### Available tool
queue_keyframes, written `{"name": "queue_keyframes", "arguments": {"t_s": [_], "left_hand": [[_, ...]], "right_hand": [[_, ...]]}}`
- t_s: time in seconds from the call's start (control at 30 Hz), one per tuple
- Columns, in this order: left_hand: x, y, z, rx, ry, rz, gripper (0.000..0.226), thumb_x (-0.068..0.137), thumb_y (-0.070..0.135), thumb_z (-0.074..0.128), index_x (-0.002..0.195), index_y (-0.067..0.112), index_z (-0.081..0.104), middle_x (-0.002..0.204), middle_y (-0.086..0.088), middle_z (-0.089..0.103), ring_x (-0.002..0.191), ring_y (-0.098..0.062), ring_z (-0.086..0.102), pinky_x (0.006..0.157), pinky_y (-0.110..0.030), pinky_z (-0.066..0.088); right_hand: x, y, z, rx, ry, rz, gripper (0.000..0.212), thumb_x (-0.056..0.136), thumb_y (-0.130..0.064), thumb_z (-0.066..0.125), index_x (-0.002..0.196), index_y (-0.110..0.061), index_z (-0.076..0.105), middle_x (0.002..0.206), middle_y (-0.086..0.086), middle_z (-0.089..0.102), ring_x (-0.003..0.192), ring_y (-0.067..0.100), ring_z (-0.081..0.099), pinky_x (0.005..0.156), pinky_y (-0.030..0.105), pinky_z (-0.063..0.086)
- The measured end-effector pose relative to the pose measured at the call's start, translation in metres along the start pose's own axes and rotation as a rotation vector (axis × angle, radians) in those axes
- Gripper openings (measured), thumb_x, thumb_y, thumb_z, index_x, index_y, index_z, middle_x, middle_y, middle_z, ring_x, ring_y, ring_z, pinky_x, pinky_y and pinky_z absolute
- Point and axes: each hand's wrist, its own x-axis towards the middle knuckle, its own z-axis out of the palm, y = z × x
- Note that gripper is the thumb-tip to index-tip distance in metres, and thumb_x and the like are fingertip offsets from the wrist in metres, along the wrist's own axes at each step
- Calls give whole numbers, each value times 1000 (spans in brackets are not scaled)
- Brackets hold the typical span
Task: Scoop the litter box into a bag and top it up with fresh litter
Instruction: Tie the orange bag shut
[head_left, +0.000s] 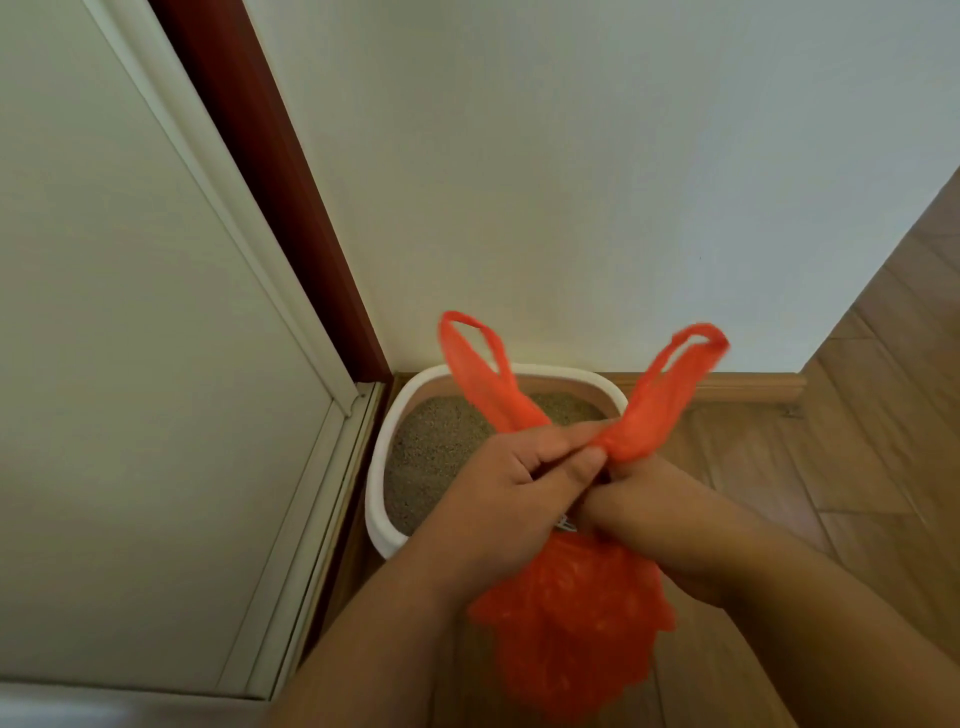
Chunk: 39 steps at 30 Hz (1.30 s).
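Observation:
An orange plastic bag (571, 623) hangs in front of me, its bulging body below my hands and its two handle loops sticking up. My left hand (498, 488) pinches the bag's neck with one handle running up to the left. My right hand (654, 499) grips the neck from the right, where the other handle rises, blurred. Behind the hands sits the white litter box (376, 493) in the corner, filled with grey-brown litter (436, 447). A small piece of grey plastic shows between my wrists; I cannot tell what it is.
A white wall (571, 182) stands behind the box, with a wooden skirting board (748, 387) at its foot. A white door (130, 364) and a dark red frame (270, 182) close off the left side. Wooden floor (857, 467) spreads to the right.

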Motion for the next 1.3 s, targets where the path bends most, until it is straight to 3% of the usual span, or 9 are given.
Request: {"name": "queue_keyframes", "arguments": {"t_s": [0.1, 0.23, 0.4, 0.57, 0.8, 0.93, 1.1, 1.2, 1.3], "left_hand": [[2, -1, -8, 47, 40, -6, 32, 104, 10, 58, 131, 22, 70, 97, 17, 78, 90, 4, 69, 83, -13, 49], [0, 2, -6, 49, 169, -107, 50, 99, 16, 66, 139, 45, 58, 60, 8, 67, 51, -4, 61, 58, -20, 51], [1, 2, 2, -66, 307, -63, 48, 91, 15, 77, 120, 36, 45, 77, -9, 77, 66, -27, 75, 77, -47, 63], [7, 1, -1, -350, 298, -218, 43, 95, 7, 70, 117, 18, 35, 84, -15, 76, 68, -26, 71, 78, -46, 61], [7, 10, -7, -636, 248, -257, 20, 101, 13, 54, 102, 10, 74, 72, -9, 64, 53, -13, 56, 51, -22, 49], [11, 7, -11, -414, 88, -253, 12, 98, 15, 60, 94, 7, 68, 71, 7, 72, 58, -5, 64, 61, -23, 52], [0, 2, -10, -329, 91, -205, 16, 92, 6, 71, 104, 16, 76, 113, -6, 77, 109, -25, 72, 99, -46, 57], [3, -4, -10, -245, 166, -278, 33, 86, 12, 82, 109, 20, 59, 106, -15, 75, 103, -38, 72, 95, -60, 56], [4, -1, -11, -163, 180, -340, 40, 81, 15, 86, 110, 17, 59, 96, -11, 77, 90, -27, 75, 86, -47, 61]], "right_hand": [[-4, -5, 0, 264, -95, 28, 29, 73, -4, 59, 100, 6, 63, 85, 16, 61, 76, 27, 54, 60, 36, 43], [-1, -11, 7, 503, 1, 42, 34, 103, -31, 54, 102, -3, 73, 85, 25, 67, 71, 26, 68, 66, 34, 59], [5, -9, 4, 522, 211, -13, 34, 105, -30, 49, 106, -8, 75, 83, 22, 71, 69, 24, 68, 69, 38, 59], [11, -9, -3, 625, 187, -47, 30, 105, -24, 49, 114, -11, 75, 69, 14, 59, 59, 21, 56, 65, 35, 46], [12, -8, -14, 633, 51, -10, 17, 95, -23, 69, 82, -13, 75, 90, 18, 44, 74, 23, 38, 75, 38, 31], [10, -7, -24, 615, 125, 32, 12, 79, -11, 76, 90, -9, 78, 73, 11, 54, 61, 15, 44, 68, 32, 36], [9, -8, -27, 625, 172, 47, 27, 72, -5, 77, 98, -9, 76, 75, 10, 66, 66, 18, 55, 75, 37, 52], [9, -9, -26, 601, 172, 47, 24, 80, -3, 73, 104, -5, 74, 85, 16, 68, 74, 22, 65, 75, 38, 61], [6, -10, -20, 559, 153, 22, 23, 82, 0, 72, 105, -1, 71, 90, 18, 73, 82, 26, 74, 68, 33, 61]]}}
